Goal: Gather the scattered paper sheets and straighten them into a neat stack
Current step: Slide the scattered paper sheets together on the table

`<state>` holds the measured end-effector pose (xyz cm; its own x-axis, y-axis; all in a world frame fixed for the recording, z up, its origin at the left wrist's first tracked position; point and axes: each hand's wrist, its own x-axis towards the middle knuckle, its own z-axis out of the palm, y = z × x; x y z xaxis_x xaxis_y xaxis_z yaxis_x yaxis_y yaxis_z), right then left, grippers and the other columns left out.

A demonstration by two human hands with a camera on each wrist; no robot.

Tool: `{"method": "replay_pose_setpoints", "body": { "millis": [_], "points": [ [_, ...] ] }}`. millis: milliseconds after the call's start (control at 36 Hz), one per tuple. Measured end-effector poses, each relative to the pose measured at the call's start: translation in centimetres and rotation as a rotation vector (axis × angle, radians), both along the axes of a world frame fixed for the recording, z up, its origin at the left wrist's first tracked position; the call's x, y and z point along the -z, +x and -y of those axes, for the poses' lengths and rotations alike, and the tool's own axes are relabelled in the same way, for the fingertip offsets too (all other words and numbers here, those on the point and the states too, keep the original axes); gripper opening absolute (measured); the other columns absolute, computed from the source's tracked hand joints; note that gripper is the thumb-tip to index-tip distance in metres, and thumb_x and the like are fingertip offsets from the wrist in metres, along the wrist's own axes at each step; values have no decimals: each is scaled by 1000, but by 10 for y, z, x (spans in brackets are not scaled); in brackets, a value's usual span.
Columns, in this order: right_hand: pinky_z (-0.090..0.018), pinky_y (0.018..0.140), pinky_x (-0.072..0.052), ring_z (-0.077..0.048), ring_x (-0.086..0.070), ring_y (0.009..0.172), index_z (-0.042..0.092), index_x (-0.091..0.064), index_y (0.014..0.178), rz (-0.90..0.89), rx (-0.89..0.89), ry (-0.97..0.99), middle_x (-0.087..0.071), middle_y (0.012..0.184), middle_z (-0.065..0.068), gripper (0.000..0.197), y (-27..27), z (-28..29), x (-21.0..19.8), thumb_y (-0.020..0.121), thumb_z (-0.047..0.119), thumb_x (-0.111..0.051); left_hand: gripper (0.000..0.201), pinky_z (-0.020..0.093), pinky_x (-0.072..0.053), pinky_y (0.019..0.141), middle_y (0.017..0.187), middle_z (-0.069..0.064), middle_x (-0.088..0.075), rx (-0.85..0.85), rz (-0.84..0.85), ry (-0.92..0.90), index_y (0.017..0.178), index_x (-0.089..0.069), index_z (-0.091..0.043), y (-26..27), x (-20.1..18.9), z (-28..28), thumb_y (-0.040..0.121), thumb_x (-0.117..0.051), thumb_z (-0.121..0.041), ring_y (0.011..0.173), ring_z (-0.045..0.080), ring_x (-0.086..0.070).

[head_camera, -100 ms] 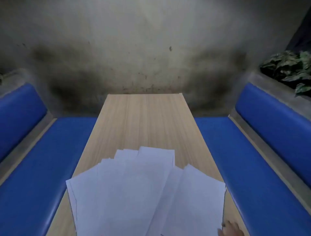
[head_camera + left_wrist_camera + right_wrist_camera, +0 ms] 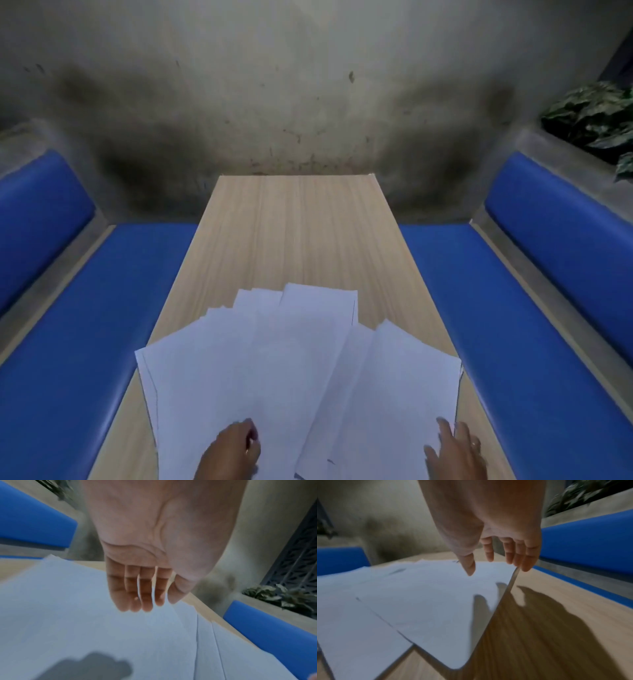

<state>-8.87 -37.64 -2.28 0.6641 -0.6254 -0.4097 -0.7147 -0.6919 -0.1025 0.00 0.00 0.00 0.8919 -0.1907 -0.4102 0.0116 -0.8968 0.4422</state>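
Observation:
Several white paper sheets [image 2: 274,370] lie fanned out and overlapping on the near end of a light wooden table [image 2: 298,233]. My left hand [image 2: 233,448] hovers over the middle sheets [image 2: 85,615], fingers [image 2: 145,601] straight and close together, holding nothing. My right hand [image 2: 455,448] is at the right edge of the rightmost sheet [image 2: 428,601], fingers [image 2: 518,557] spread and relaxed just above the paper's edge, casting a shadow on the table [image 2: 556,628]. Whether either hand touches the paper is unclear.
Blue padded benches run along the left [image 2: 85,325] and right [image 2: 531,325] of the table. A stained grey wall [image 2: 291,102] closes the far end. A leafy plant [image 2: 596,116] sits on the ledge at far right.
Both hands have come forward over the sheets. Before, only the right hand's fingertips showed at the bottom edge and the left hand was out of view. The sheets have not shifted.

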Motion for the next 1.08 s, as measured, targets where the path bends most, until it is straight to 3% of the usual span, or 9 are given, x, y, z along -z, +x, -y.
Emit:
{"method": "replay_pose_setpoints", "body": {
  "millis": [56, 167, 472, 583, 694, 750, 833, 972, 1083],
  "points": [
    [-40, 114, -25, -26, -15, 146, 35, -13, 151, -68, -80, 20, -8, 162, -4, 75, 2, -11, 0, 86, 57, -45, 8, 24, -45, 88, 99, -8, -50, 38, 21, -9, 95, -49, -39, 11, -4, 35, 91, -49, -32, 96, 10, -53],
    [-45, 116, -20, -29, -5, 149, 34, -11, 151, -181, -208, 52, 0, 164, -6, 79, 4, -27, 8, 84, 59, -45, 39, 28, -42, 97, 130, 3, -51, -24, -36, -60, 132, -49, -18, 29, 22, 72, 95, -46, -31, 120, 17, -52],
    [-42, 117, -17, -21, -10, 149, 37, -23, 149, -26, -319, 152, -7, 163, 5, 74, 9, -59, 17, 82, 60, -47, 45, 29, -50, 83, 112, -2, -62, -148, -206, -245, 117, -49, -13, 43, 26, 130, 83, -62, -39, 96, 20, -61],
    [-37, 116, -21, -12, -17, 147, 35, -26, 148, 76, -372, 251, -15, 161, 11, 64, 9, -63, 22, 89, 48, -47, 33, 28, -58, 76, 101, -4, -68, -305, -261, -338, 103, -63, -13, 47, 24, 133, 74, -64, -27, 84, 16, -66],
    [-31, 112, -29, -1, -37, 132, 28, -39, 143, 255, -280, 394, -33, 155, 6, 55, 14, -60, 27, 91, 29, -57, 20, 27, -57, 72, 94, 0, -73, -223, -243, -396, 93, -71, -15, 47, 21, 126, 79, -58, -20, 86, 20, -69],
    [-33, 109, -35, -15, -45, 130, 18, -46, 139, 345, -135, 348, -41, 150, -5, 53, 18, -55, 33, 89, 22, -61, 17, 29, -54, 71, 93, 2, -72, -218, -207, -414, 93, -70, -14, 46, 19, 119, 80, -59, -18, 87, 22, -68],
    [-41, 104, -37, -33, -43, 128, 13, -40, 142, 223, 97, 150, -42, 146, -13, 61, 24, -46, 35, 88, 35, -60, 15, 32, -53, 66, 88, 7, -72, -276, -147, -434, 90, -67, -9, 40, 21, 104, 79, -59, -16, 78, 23, -65],
    [-47, 94, -45, -39, -50, 115, 6, -44, 124, 111, 273, 76, -50, 128, -21, 66, 35, -42, 33, 82, 54, -60, 13, 18, -47, 58, 83, -5, -67, -454, -28, -384, 94, -65, -10, 24, 27, 71, 86, -56, -12, 73, 11, -62],
    [-44, 91, -48, -34, -53, 112, 6, -51, 115, 34, 289, 41, -52, 120, -17, 66, 45, -50, 33, 79, 60, -60, 12, 34, -55, 73, 97, 7, -61, -631, 55, -203, 82, -64, -12, 13, 38, 46, 82, -55, -20, 80, 22, -61]
  ]
}}
